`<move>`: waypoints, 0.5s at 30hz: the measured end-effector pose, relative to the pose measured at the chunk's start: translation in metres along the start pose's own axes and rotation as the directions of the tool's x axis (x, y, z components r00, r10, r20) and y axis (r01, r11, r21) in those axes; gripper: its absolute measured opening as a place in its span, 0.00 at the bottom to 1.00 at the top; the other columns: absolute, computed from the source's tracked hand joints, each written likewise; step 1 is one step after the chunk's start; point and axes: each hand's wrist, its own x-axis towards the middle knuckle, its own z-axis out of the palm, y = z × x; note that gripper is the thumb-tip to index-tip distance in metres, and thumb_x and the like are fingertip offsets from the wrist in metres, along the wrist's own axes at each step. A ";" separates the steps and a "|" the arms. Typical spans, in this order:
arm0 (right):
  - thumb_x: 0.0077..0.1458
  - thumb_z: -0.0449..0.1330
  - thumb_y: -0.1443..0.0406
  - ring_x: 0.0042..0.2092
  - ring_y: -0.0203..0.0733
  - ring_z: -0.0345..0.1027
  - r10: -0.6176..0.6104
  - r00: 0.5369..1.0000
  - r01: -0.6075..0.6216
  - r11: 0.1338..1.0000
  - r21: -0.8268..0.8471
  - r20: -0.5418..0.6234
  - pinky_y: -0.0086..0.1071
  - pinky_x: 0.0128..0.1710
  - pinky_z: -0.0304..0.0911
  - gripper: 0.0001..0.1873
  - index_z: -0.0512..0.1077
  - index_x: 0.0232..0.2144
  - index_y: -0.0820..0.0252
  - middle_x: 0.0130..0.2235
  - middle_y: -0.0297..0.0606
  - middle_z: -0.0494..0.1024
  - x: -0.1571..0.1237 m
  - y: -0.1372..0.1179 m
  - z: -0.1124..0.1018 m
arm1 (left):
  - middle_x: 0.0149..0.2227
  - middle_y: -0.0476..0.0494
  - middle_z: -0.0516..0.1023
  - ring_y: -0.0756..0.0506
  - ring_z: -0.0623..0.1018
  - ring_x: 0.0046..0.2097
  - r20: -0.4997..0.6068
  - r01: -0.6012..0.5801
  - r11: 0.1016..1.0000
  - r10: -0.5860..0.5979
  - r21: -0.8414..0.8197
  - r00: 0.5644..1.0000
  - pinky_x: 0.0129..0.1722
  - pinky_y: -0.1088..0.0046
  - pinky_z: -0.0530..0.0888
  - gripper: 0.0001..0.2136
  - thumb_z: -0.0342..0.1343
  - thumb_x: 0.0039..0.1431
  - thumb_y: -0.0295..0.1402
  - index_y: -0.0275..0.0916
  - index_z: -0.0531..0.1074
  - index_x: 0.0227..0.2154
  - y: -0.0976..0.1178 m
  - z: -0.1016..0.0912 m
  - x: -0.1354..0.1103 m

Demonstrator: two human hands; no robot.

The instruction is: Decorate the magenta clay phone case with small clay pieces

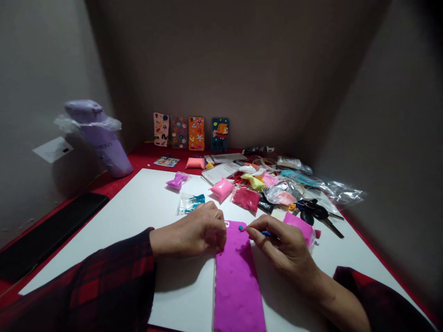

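Observation:
A phone case [238, 281] coated in magenta clay lies lengthwise in front of me on a white board [183, 295]. A small camera cut-out [227, 224] shows at its far left corner. My left hand [197, 230] is closed over the left edge of the case, fingertips pressed together near the clay; what they hold, if anything, is hidden. My right hand [282, 242] pinches a slim blue tool [266, 234], mostly covered by the fingers. A pinkish tip points from that hand toward a small blue dot [240, 228] at the far end of the case.
Clay packets, such as a pink packet [222, 189] and a red packet [246, 198], lie beyond my hands. Scissors [320, 213] and a magenta clay packet [298, 226] sit right. Decorated phone cases [196, 133] lean at the back wall. A purple tumbler [105, 143] and black slab [55, 230] are left.

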 end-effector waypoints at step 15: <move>0.56 0.54 0.72 0.28 0.36 0.66 -0.106 0.986 0.098 0.993 0.071 0.128 0.29 0.27 0.59 0.06 0.69 0.32 0.60 0.28 0.35 0.74 -0.004 -0.003 -0.001 | 0.27 0.45 0.76 0.48 0.74 0.31 -0.042 0.202 0.572 -0.384 -0.795 0.922 0.34 0.71 0.70 0.06 0.63 0.48 0.31 0.33 0.73 0.25 0.011 -0.006 0.003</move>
